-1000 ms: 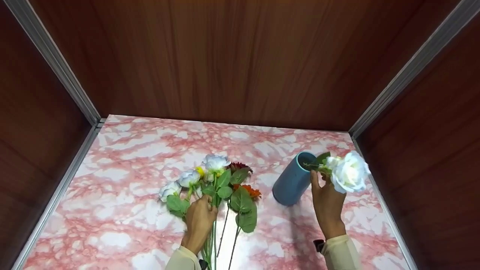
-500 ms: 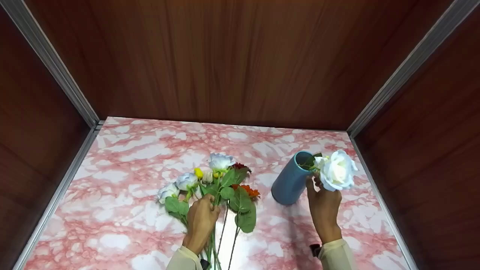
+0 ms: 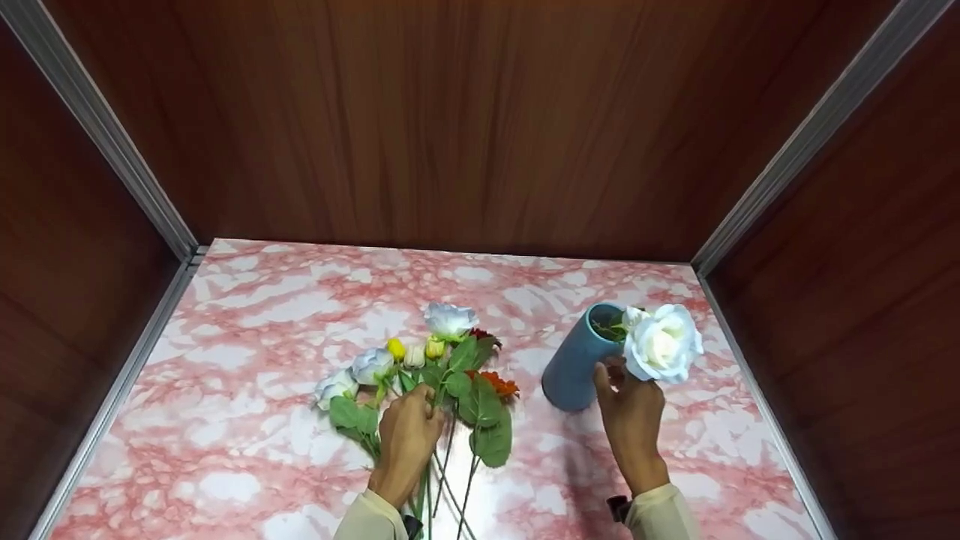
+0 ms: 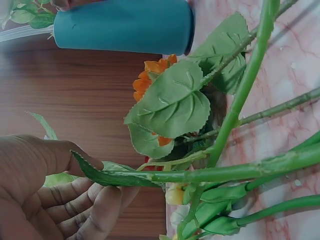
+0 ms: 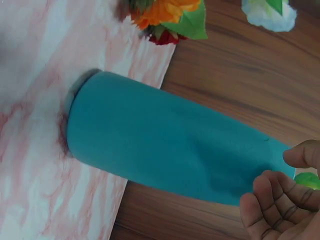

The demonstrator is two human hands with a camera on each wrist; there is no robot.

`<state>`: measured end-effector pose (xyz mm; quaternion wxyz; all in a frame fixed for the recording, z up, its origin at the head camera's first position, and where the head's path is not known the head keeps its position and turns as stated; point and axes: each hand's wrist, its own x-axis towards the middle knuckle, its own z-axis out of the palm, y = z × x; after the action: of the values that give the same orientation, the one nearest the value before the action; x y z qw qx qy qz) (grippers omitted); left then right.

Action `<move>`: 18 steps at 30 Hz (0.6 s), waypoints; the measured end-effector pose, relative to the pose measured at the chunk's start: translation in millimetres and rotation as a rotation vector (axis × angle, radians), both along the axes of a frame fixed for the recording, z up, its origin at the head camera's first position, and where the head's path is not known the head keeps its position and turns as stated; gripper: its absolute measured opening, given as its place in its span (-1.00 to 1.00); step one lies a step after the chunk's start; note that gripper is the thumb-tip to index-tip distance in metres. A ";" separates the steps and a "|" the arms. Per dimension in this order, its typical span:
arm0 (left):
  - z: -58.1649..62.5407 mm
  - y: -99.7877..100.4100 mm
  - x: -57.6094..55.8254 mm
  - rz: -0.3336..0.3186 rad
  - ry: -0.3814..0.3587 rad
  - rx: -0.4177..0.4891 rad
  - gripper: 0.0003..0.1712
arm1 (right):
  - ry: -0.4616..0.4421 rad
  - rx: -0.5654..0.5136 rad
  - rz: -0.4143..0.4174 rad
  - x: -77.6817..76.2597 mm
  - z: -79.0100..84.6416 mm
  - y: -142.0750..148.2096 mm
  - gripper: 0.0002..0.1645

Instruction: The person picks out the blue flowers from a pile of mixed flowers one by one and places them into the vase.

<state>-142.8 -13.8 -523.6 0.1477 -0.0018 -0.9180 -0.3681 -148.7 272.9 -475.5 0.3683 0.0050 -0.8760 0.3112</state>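
Left hand point(image 3: 411, 429) pinches a green stem point(image 4: 225, 172); orange flower point(image 3: 501, 385) to its right. Right hand point(image 3: 631, 420), thumb and fingers parted, is beside the blue vase point(image 3: 576, 367), contact unconfirmed. White rose point(image 3: 664, 345) leans from the vase just beyond.

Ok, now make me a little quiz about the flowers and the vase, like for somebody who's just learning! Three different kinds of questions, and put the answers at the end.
1. Pick one: what colour is the big flower leaning out over the rim of the vase?
A) red
B) white
C) yellow

2. True or false: the orange flower is outside the vase.

3. Fill in the gap: the hand nearer to the vase is the person's ____ hand.

Key:
1. B, white.
2. True. It is over the marbled table, among green leaves.
3. Right. The right hand is up by the vase, below the big flower.
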 end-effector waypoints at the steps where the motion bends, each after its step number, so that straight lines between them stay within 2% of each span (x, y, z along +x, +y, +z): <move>1: 0.4 0.6 0.0 -0.004 0.007 -0.001 -0.84 | -0.009 -0.007 0.006 0.3 -0.9 -1.6 -0.85; 5: 2.9 2.8 -1.2 -0.009 0.032 -0.011 -0.84 | -0.057 -0.050 0.008 0.5 -2.6 -7.4 -0.84; 10: 6.2 4.2 -3.2 -0.011 0.029 -0.023 -0.82 | -0.108 -0.074 -0.017 -1.2 -2.2 -13.7 -0.83; 18: 11.9 3.8 -3.8 -0.027 0.054 -0.031 -0.82 | -0.166 -0.104 0.005 -3.3 -1.2 -25.1 -0.78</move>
<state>-146.7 -10.0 -511.7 0.1674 -0.0266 -0.9191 -0.3557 -152.1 247.8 -476.8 0.2935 -0.0375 -0.8862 0.3567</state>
